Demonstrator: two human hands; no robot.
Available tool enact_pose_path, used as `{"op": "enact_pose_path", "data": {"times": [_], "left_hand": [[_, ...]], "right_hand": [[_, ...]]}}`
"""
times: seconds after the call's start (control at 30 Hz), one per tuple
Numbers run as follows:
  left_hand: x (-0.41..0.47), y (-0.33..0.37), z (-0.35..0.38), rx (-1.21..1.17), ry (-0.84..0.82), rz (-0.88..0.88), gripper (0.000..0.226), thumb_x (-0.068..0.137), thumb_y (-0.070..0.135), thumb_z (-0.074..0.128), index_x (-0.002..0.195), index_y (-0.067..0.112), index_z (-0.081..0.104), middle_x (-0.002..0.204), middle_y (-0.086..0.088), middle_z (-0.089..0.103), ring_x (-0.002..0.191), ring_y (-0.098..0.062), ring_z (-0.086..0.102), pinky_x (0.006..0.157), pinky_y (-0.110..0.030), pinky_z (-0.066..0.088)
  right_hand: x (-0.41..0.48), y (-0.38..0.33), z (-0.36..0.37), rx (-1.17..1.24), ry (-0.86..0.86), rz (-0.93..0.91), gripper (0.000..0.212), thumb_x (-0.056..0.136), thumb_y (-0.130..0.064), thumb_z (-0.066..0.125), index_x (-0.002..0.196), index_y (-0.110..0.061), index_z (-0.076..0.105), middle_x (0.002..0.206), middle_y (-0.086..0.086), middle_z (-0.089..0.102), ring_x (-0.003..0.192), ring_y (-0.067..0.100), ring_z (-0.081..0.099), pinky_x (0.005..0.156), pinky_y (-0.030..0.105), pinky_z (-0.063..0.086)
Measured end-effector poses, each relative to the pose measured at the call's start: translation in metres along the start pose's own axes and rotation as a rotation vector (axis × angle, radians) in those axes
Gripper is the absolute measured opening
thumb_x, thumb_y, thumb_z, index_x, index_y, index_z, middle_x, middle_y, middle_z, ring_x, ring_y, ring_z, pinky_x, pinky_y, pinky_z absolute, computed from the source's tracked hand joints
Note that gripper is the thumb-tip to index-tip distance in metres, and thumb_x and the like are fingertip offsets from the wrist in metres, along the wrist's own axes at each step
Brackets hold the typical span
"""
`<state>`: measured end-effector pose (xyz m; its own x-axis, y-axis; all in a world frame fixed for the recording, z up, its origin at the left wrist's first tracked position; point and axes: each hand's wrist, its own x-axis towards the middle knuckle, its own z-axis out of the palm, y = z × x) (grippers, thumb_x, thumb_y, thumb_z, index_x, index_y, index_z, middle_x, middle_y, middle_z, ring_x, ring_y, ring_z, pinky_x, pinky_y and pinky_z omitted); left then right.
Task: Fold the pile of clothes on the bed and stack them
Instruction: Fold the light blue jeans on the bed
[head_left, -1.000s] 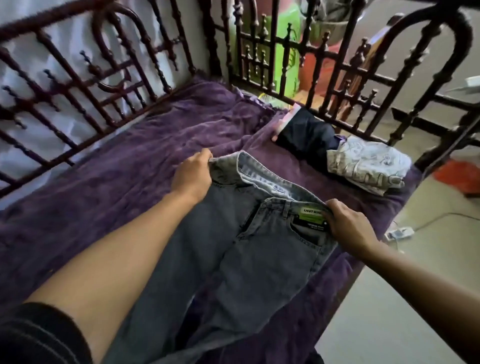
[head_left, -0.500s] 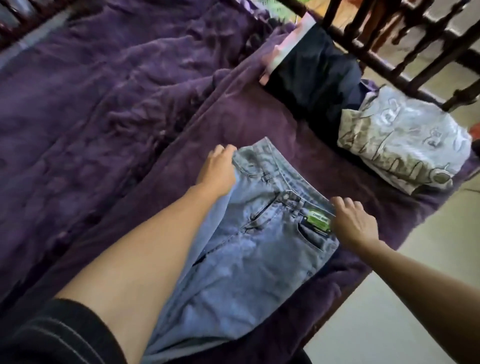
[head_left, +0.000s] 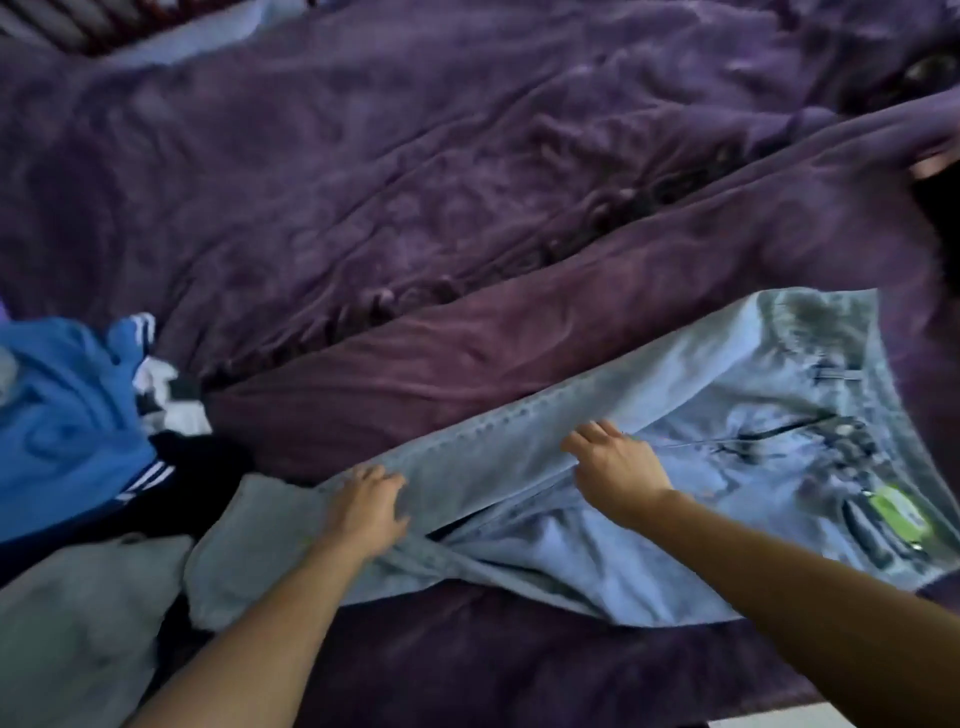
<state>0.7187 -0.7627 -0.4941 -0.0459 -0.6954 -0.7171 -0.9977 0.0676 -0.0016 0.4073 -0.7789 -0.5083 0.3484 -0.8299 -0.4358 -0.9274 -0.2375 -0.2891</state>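
Jeans (head_left: 675, 415), count one, pale blue denim, lie on the purple blanket (head_left: 415, 208) in the lower right half of the view. Long axis runs from about 8 o'clock to about 3 o'clock: waistband end toward 3 o'clock, leg end toward 8 o'clock. The legs look laid one over the other, with a stitched side seam forming the upper edge. One green tag (head_left: 893, 512) sits on the waistband near 4 o'clock; frame is motion-blurred and its print is unreadable. Hands, count two, both on the jeans and apart from each other. Left hand (head_left: 363, 512) rests on the lower leg near 6 o'clock, fingers spread over the denim with nothing pinched that I can see. Right hand (head_left: 618, 467) sits just right of centre, fingers curled over the raised fold at mid-leg, gripping it. Both forearms enter from the bottom edge. Unfolded pile at 8 to 9 o'clock, touching the leg end of the jeans: one blue garment (head_left: 67, 415) with white stripes, one dark garment (head_left: 182, 483) with white stripes below it, one grey garment (head_left: 78, 623) at 7 o'clock. A white-and-dark scrap lies between the blue and dark pieces; cannot tell which item it belongs to. Blanket is heavily creased from 10 to 2 o'clock. Dark cloth (head_left: 935, 208) shows at the 2 o'clock edge, well apart from the pile. Bed rails (head_left: 78, 26) show blurred at 11 o'clock.
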Motion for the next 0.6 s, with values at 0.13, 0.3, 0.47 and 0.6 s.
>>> {"op": "enact_pose_path", "data": {"times": [0.13, 0.3, 0.47, 0.6], "left_hand": [[-0.031, -0.057, 0.052, 0.139, -0.056, 0.013, 0.046, 0.088, 0.03, 0.055, 0.133, 0.029, 0.045, 0.135, 0.005, 0.046, 0.132, -0.02, 0.031, 0.112, -0.039, 0.021], [-0.08, -0.07, 0.078, 0.069, 0.274, 0.131, 0.027, 0.065, 0.017, 0.077, 0.089, 0.02, 0.067, 0.084, 0.003, 0.066, 0.084, -0.02, 0.061, 0.086, -0.037, 0.046], [-0.126, -0.086, 0.114, -0.105, -0.161, 0.105, 0.046, 0.087, 0.058, 0.047, 0.11, 0.019, 0.058, 0.113, -0.005, 0.062, 0.107, -0.026, 0.056, 0.091, -0.038, 0.039], [-0.105, -0.102, 0.095, -0.341, 0.052, 0.041, 0.045, 0.092, 0.057, 0.043, 0.095, 0.015, 0.061, 0.096, -0.006, 0.066, 0.09, -0.027, 0.063, 0.071, -0.036, 0.046]], "right_hand": [[0.018, -0.07, 0.041, -0.069, -0.06, -0.163, 0.058, 0.081, -0.013, 0.061, 0.137, -0.021, 0.046, 0.149, 0.007, 0.036, 0.137, 0.028, 0.031, 0.096, 0.04, 0.043], [0.034, -0.108, 0.06, -0.166, -0.102, -0.051, 0.046, 0.091, -0.022, 0.052, 0.136, -0.029, 0.051, 0.149, -0.001, 0.038, 0.136, 0.025, 0.033, 0.099, 0.039, 0.037], [0.045, -0.121, 0.042, -0.046, 0.07, 0.171, 0.02, 0.09, -0.025, 0.055, 0.105, -0.019, 0.068, 0.112, 0.004, 0.066, 0.106, 0.03, 0.057, 0.084, 0.04, 0.045], [0.052, -0.126, 0.033, -0.053, -0.321, 0.152, 0.031, 0.086, -0.041, 0.06, 0.115, -0.033, 0.066, 0.125, -0.001, 0.058, 0.118, 0.024, 0.054, 0.092, 0.038, 0.048]]}}
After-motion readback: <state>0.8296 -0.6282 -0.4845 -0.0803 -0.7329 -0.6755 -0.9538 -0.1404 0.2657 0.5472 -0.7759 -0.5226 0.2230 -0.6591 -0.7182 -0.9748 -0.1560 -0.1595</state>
